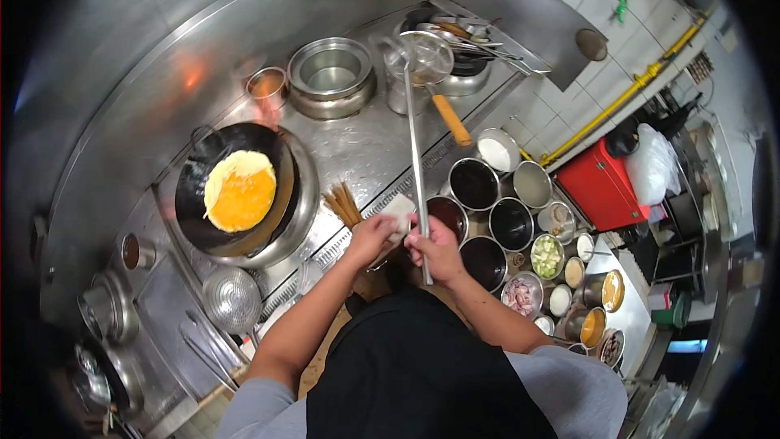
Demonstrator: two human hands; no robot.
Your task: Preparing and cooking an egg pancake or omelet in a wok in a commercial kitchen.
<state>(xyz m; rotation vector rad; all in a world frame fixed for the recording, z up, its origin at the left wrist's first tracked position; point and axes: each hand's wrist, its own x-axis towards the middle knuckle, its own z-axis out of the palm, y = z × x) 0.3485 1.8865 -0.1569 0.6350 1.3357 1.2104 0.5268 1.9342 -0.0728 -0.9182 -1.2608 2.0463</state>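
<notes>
My right hand (pixel 437 249) grips the long steel handle of a ladle (pixel 415 152), which slants up and away from me. The ladle's bowl end overlaps a round wire strainer (pixel 431 56) with a wooden handle. Beside it, my left hand (pixel 370 238) has its fingers on a folded white cloth (pixel 400 210), close to the right hand. To the left, a black wok (pixel 201 219) rests on a burner ring and holds a round yellow egg sheet (pixel 242 192), pale along its upper edge. A bamboo brush (pixel 343 204) lies just beyond the left hand.
Several metal pots of dark liquids (pixel 474 183) and ingredients such as chopped greens (pixel 547 256) crowd the right. A steel pot (pixel 330 76) stands at the back, next to a small metal cup (pixel 266 84). A perforated skimmer (pixel 231 300) and tongs (pixel 207 353) lie at left.
</notes>
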